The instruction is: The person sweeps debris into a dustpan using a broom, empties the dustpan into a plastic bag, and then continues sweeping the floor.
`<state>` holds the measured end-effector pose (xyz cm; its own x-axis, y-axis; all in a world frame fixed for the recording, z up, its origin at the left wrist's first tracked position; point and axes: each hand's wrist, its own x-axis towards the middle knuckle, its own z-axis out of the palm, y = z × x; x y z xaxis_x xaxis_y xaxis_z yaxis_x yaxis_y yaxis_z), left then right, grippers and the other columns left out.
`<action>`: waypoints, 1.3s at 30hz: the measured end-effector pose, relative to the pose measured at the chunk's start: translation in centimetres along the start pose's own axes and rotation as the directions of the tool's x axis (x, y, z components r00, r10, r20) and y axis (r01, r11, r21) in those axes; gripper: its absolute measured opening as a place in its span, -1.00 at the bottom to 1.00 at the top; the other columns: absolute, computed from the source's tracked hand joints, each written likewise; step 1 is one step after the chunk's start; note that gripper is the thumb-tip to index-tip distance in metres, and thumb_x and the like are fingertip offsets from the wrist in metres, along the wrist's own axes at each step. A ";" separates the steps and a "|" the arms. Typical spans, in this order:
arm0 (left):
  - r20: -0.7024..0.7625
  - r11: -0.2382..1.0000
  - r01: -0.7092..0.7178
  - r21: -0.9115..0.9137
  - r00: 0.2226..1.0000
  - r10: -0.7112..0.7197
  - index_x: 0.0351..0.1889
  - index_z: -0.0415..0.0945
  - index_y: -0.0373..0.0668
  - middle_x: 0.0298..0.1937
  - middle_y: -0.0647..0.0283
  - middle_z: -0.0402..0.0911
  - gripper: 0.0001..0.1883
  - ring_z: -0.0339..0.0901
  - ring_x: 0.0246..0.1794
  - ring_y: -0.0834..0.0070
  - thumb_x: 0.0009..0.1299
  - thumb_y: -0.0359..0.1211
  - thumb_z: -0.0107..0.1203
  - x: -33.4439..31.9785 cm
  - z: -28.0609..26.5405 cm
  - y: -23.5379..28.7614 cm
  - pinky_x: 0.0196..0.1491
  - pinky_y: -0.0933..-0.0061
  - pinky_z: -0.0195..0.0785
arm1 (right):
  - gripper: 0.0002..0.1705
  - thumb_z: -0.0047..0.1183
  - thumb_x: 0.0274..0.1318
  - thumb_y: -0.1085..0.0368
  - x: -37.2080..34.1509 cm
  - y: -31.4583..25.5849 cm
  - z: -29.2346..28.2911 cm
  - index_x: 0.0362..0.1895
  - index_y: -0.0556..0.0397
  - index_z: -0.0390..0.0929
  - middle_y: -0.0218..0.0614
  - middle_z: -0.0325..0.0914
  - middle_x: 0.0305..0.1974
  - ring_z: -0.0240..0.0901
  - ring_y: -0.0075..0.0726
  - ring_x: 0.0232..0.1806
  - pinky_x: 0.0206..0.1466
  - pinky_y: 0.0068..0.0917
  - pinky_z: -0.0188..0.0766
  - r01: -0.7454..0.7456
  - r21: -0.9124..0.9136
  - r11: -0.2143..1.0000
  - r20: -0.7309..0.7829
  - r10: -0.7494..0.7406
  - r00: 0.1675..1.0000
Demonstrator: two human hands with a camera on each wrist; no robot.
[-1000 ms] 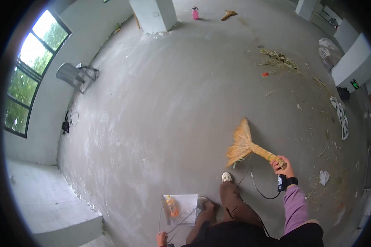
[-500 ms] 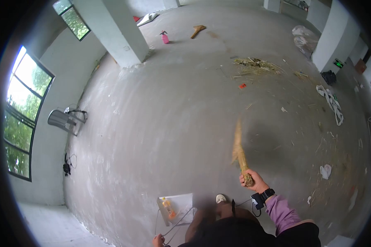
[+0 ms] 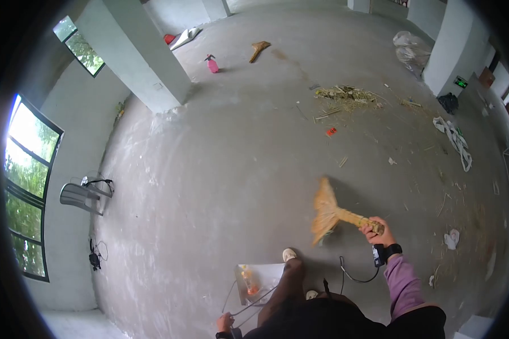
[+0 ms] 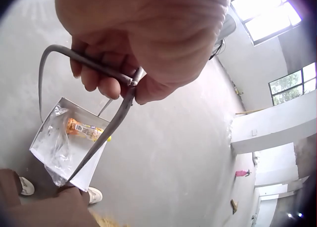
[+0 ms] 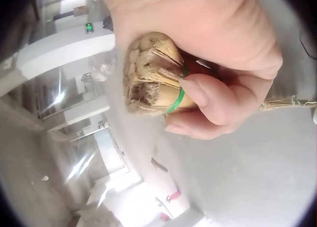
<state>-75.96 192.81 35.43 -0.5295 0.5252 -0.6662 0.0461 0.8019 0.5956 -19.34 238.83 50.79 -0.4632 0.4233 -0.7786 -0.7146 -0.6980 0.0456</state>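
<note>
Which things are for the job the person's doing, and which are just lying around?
Seem part of the job:
tan straw broom, in the right hand
white tray-shaped dustpan, its thin grey handle in the left hand
orange-labelled plastic bottle, in the dustpan

Probably just around:
pink plastic spray bottle
grey plastic chair

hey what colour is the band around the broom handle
The band is green; the right wrist view shows it best.

In the right grip [image 3: 377,227], a straw-yellow broom [image 3: 328,214] with green band [image 5: 176,102]; purple sleeve [image 3: 404,288] behind. In the left grip [image 4: 143,38], a grey handle [image 4: 123,109]; below it, white dustpan [image 4: 81,170], orange-and-yellow bottle [image 4: 84,129].
</note>
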 end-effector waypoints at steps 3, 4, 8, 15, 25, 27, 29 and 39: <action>0.080 0.926 -0.160 0.343 0.987 0.141 -0.61 0.39 -0.20 -0.67 0.33 0.40 -0.75 0.36 -0.69 0.62 0.26 -0.30 -0.13 1.7 0.1 3.3 -0.61 0.59 0.21 | -0.56 0.00 0.00 0.21 2.9 -1.2 4.5 -0.13 0.29 0.24 -0.32 0.32 -0.43 0.31 -0.58 -0.52 -0.64 -0.72 0.13 0.160 -0.231 0.960 0.020 -0.160 0.987; 0.126 0.859 -0.219 0.462 0.975 0.181 -0.61 0.39 -0.20 -0.67 0.33 0.41 -0.74 0.36 -0.69 0.63 0.26 -0.29 -0.13 2.6 -0.3 5.0 -0.61 0.60 0.21 | -0.61 -0.01 0.00 0.20 4.3 -1.2 5.5 -0.18 0.23 0.26 -0.33 0.32 -0.45 0.31 -0.56 -0.51 -0.64 -0.69 0.14 0.215 -0.294 0.931 0.043 -0.212 0.976; 0.003 0.884 0.302 -0.358 0.947 -0.323 -0.58 0.43 -0.32 -0.64 0.30 0.43 -0.79 0.42 -0.65 0.60 0.17 -0.34 0.02 4.8 1.2 14.8 -0.58 0.60 0.27 | -0.79 -0.05 0.00 0.22 9.7 2.4 9.8 -0.30 0.04 0.30 -0.33 0.33 -0.49 0.32 -0.44 -0.52 -0.59 -0.59 0.19 0.308 -0.604 0.735 0.098 -0.316 0.944; -0.054 0.918 0.281 -0.280 0.950 -0.307 -0.58 0.42 -0.30 -0.64 0.30 0.42 -0.82 0.41 -0.65 0.58 0.16 -0.37 0.05 11.6 3.2 23.1 -0.57 0.60 0.28 | -0.77 -0.09 0.06 0.21 17.9 2.2 17.6 -0.30 0.11 0.30 -0.31 0.35 -0.52 0.31 -0.41 -0.57 -0.63 -0.58 0.22 -0.171 -0.351 0.921 0.064 0.206 0.977; -0.182 0.977 0.107 -0.184 0.973 -0.141 -0.66 0.34 -0.19 -0.70 0.35 0.34 -0.80 0.27 -0.76 0.62 0.16 -0.34 0.02 18.9 4.3 33.3 -0.68 0.61 0.12 | -0.80 -0.12 0.09 0.27 30.9 -12.6 25.1 -0.32 0.16 0.26 -0.25 0.29 -0.46 0.19 -0.58 -0.55 -0.67 -0.70 0.03 -0.363 -0.140 0.921 0.257 0.388 0.885; -0.190 0.930 0.172 -0.325 0.951 -0.242 -0.66 0.34 -0.18 -0.70 0.35 0.34 -0.80 0.27 -0.76 0.62 0.16 -0.33 0.01 19.5 5.0 36.4 -0.67 0.61 0.13 | -0.68 -0.13 0.10 0.29 28.4 -18.0 24.4 -0.16 0.29 0.21 -0.24 0.25 -0.36 0.22 -0.58 -0.44 -0.63 -0.75 0.06 -0.214 -0.075 0.974 0.210 0.225 0.951; -0.174 0.873 0.231 -0.429 0.928 -0.330 -0.64 0.36 -0.19 -0.69 0.35 0.35 -0.80 0.27 -0.76 0.61 0.18 -0.33 0.00 20.0 6.1 40.6 -0.67 0.61 0.14 | -0.52 -0.09 0.08 0.22 25.8 -23.4 24.8 -0.04 0.33 0.14 -0.36 0.23 -0.37 0.20 -0.64 -0.50 -0.63 -0.73 0.06 -0.242 0.028 0.970 0.184 0.233 0.955; -0.174 0.889 0.267 -0.373 0.921 -0.350 -0.60 0.40 -0.24 -0.65 0.29 0.42 -0.78 0.37 -0.69 0.57 0.18 -0.29 0.02 27.7 9.0 47.6 -0.62 0.55 0.24 | -0.72 -0.07 0.06 0.21 23.6 -35.0 31.2 -0.23 0.14 0.28 -0.33 0.34 -0.46 0.33 -0.48 -0.51 -0.60 -0.62 0.18 0.153 -0.114 0.982 -0.008 -0.155 0.988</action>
<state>-80.85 248.11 41.30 -0.6508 0.1537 -0.7436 -0.4160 0.7470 0.5185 -21.60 291.24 50.37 -0.3426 0.5219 -0.7812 -0.7128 -0.6861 -0.1458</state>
